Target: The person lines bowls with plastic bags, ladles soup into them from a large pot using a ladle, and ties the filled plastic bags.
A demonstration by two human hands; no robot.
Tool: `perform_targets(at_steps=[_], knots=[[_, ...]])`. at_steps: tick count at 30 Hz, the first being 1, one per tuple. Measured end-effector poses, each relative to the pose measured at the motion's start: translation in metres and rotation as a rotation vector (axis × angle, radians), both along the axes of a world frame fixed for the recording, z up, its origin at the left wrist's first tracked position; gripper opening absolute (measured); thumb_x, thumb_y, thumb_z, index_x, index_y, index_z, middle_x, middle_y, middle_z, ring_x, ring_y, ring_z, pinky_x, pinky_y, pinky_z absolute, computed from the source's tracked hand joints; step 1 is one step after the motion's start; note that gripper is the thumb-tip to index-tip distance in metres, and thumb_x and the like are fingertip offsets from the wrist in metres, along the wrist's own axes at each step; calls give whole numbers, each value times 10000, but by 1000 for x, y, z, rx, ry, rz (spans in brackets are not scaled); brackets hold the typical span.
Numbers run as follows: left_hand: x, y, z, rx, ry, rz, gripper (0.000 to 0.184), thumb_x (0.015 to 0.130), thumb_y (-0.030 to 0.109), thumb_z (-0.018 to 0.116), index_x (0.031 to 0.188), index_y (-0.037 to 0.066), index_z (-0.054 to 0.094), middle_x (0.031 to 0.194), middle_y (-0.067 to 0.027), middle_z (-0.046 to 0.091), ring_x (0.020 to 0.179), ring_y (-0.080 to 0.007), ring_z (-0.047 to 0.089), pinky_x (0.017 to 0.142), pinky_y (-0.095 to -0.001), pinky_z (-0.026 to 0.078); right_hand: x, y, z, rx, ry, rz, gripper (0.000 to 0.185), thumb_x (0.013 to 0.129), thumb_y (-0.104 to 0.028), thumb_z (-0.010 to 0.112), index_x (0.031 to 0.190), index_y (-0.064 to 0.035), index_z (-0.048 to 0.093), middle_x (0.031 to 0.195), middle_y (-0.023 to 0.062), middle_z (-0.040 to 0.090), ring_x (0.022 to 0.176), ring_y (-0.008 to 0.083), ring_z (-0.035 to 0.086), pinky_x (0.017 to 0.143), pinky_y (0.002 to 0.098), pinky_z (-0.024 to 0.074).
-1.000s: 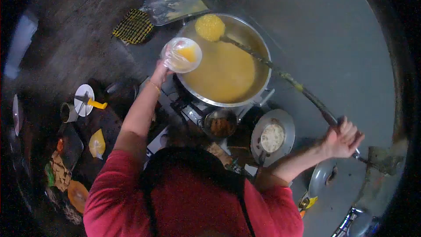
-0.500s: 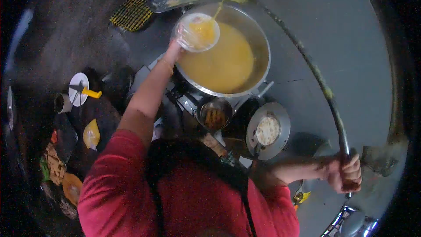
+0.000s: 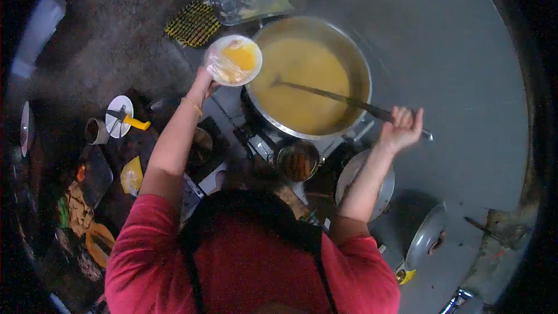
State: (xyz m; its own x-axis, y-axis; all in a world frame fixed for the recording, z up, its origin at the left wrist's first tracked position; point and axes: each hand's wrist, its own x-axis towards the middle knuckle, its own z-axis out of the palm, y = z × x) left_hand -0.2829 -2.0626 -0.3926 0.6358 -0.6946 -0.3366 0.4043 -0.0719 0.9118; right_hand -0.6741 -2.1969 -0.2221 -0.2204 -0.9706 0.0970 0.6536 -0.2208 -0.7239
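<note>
My left hand [image 3: 204,78] holds a white bowl [image 3: 246,79] with thick yellow food in it, tilted toward me. Clear plastic film lies over the bowl's left side, near my fingers. Just right of it stands a large metal pot [image 3: 370,78] of yellow soup [image 3: 317,61]. My right hand [image 3: 402,130] is closed round the dark handle of a long ladle [image 3: 343,98], which slants into the pot from the right. The ladle's head is under the soup, so its shape is hidden.
Behind the pot are a smeared clear tray [image 3: 253,3] and a black-and-yellow woven mat [image 3: 193,23]. A small pan [image 3: 319,166] with brown pieces sits in front. My right forearm partly covers a frying pan [image 3: 386,189]. A yellow-handled tool [image 3: 136,122] lies at left.
The ladle, raised beyond the pot and dripping before, now has its head in the soup. My right hand moved up and left; my left hand brought the bowl left, off the pot's rim.
</note>
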Motion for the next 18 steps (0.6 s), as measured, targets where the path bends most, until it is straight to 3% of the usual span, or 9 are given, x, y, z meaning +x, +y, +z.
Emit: perform_targets(at_steps=[1,4,6,13,18], knots=[[0,3,-4,-7,-2,0,510,832,477,508,1025,7,543,873,-68,625,660,-139,622,474,-241,475,-9,1,8,-1,19,-60,463,861,-223,466,485,-193,197,419,-44,180,398,91,152,454,263,193],[7,8,-34,118,19,-2,511,839,471,493,1016,-4,556,884,-80,631,671,-148,633,479,-241,496,-42,13,32,-129,-44,-75,466,876,-223,442,473,-201,209,412,-35,202,388,94,169,467,261,187],[7,3,-43,312,-7,-82,532,848,471,469,1026,-23,557,911,-99,631,725,-172,642,570,-267,531,-63,21,53,-191,-55,-59,468,878,-224,435,468,-199,213,413,-30,214,390,96,181,470,263,190],[-38,-53,-76,58,117,-54,507,859,419,472,1075,-36,524,973,-128,615,782,-209,638,600,-297,532,-123,62,128,-594,-77,108,385,876,-188,420,515,-162,288,429,-19,242,403,93,190,484,257,216],[-82,-82,-49,-60,183,-113,502,861,410,489,1073,-44,514,1000,-127,602,858,-225,619,680,-343,524,-139,89,144,-686,-71,189,369,839,-144,432,508,-157,269,415,-22,222,386,97,186,485,255,224]])
